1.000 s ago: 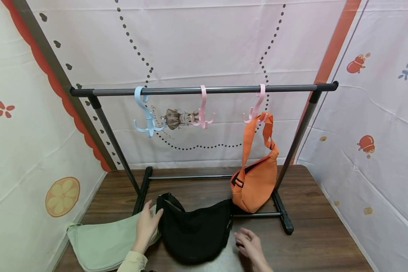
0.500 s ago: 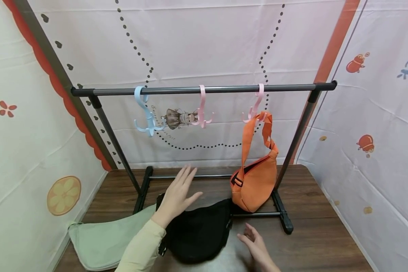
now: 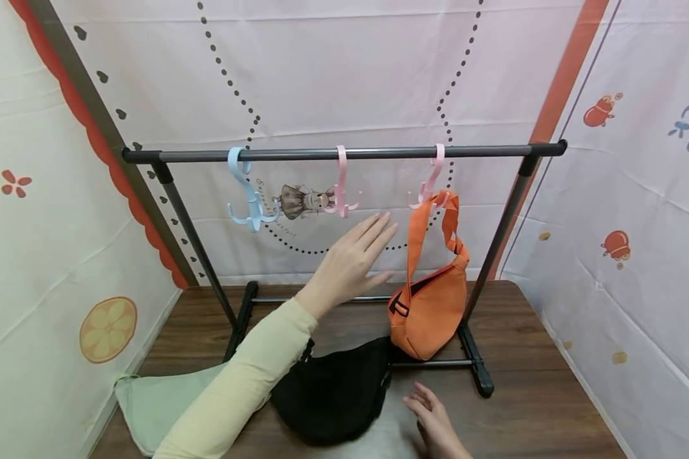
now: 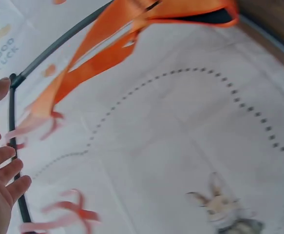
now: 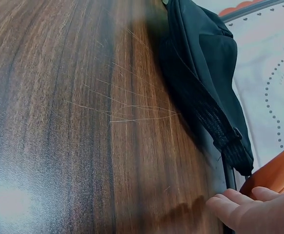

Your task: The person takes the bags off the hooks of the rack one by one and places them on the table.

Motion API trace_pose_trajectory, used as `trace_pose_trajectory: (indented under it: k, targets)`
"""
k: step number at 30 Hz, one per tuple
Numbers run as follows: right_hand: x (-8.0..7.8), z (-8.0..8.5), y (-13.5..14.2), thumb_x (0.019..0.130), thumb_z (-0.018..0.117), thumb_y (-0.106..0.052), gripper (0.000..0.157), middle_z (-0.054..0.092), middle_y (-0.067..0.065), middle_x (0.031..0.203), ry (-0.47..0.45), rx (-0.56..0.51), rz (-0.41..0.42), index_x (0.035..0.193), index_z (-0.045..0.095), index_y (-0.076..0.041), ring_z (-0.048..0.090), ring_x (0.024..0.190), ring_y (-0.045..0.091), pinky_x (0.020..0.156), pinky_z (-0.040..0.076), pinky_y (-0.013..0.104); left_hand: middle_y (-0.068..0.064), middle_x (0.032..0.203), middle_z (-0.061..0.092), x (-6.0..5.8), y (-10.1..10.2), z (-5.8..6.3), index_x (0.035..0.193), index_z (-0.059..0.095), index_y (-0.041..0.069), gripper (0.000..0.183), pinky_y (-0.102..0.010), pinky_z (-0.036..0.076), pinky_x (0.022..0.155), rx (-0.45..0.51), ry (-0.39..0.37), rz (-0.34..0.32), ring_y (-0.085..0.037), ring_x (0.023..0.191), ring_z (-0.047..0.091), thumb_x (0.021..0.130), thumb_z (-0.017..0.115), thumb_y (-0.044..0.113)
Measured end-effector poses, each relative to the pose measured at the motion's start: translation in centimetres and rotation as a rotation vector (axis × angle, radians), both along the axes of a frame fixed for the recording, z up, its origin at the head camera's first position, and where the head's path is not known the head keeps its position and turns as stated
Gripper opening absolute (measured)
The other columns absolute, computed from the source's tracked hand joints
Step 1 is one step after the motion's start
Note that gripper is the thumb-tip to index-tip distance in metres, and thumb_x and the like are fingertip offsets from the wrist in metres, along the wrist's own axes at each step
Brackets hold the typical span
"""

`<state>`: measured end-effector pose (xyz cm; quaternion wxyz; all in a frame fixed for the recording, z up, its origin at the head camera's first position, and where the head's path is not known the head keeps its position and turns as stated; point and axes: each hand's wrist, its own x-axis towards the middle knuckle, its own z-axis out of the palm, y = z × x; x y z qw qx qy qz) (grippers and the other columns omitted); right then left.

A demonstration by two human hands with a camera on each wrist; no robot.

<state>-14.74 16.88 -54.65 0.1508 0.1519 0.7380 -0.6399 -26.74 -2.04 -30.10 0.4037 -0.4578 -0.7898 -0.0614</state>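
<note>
My left hand (image 3: 350,261) is raised in the air with its fingers straight, holding nothing. It is below the middle pink hook (image 3: 340,194) and left of an orange sling bag (image 3: 433,315), touching neither. That bag hangs by its strap from the right pink hook (image 3: 432,182). Low over the table, my right hand (image 3: 433,417) has loosely bent fingers and nothing in them. Beside it lies a black shoulder bag (image 3: 333,401), apart from the fingers; its strap (image 5: 200,92) shows in the right wrist view. A light green bag (image 3: 161,398) is partly hidden by my left sleeve.
A black metal rack (image 3: 293,154) stands on the wooden table (image 3: 540,382). A blue hook (image 3: 251,207) hangs on the left of its bar. Printed cloth (image 3: 344,76) surrounds the table at the back and sides.
My left hand has left the black bag's left end and moved up and to the right, its fingers straightening. My right hand has shifted only slightly. The bags stay in place.
</note>
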Motion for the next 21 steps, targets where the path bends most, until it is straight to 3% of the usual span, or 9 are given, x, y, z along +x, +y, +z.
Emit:
trace_pose_trajectory:
  k: [5,10,15,21]
  targets:
    - [0.2,0.1,0.1,0.089,0.054,-0.038,0.073,0.039,0.035,0.128,0.008,-0.006,-0.023,0.135,0.026,0.012,0.040,0.117,0.045,0.091,0.038,0.057,-0.016,0.135,0.044,-0.7,2.3,3.5,0.129,0.048,0.000,0.061,-0.029,0.022,0.109,0.010,0.057,-0.031,-0.028,0.127,0.037,0.079,0.069,0.028]
    - [0.2,0.0,0.3,0.088,0.055,-0.037,0.073,0.040,0.034,0.128,0.000,-0.004,-0.029,0.134,0.027,0.012,0.040,0.117,0.045,0.090,0.039,0.056,-0.015,0.132,0.048,-1.5,4.2,5.9,0.124,0.053,0.001,0.051,-0.026,0.024,0.108,0.016,0.111,-0.031,-0.027,0.125,0.040,0.080,0.068,0.020]
    - [0.3,-0.5,0.5,0.090,0.054,-0.034,0.071,0.039,0.035,0.128,-0.009,-0.034,-0.023,0.134,0.026,0.013,0.039,0.118,0.045,0.092,0.038,0.057,-0.012,0.128,0.053,-2.3,5.3,7.5,0.123,0.055,0.001,0.041,-0.027,0.028,0.106,0.003,0.177,0.004,-0.027,0.121,0.045,0.084,0.061,0.014]
    - [0.7,-1.1,0.6,0.090,0.053,-0.033,0.071,0.038,0.036,0.128,0.000,-0.075,0.006,0.134,0.025,0.015,0.038,0.118,0.046,0.093,0.036,0.057,-0.011,0.130,0.050,-3.1,6.3,8.6,0.127,0.052,0.003,0.040,-0.027,0.028,0.106,-0.034,0.142,0.082,-0.025,0.122,0.045,0.088,0.054,0.013]
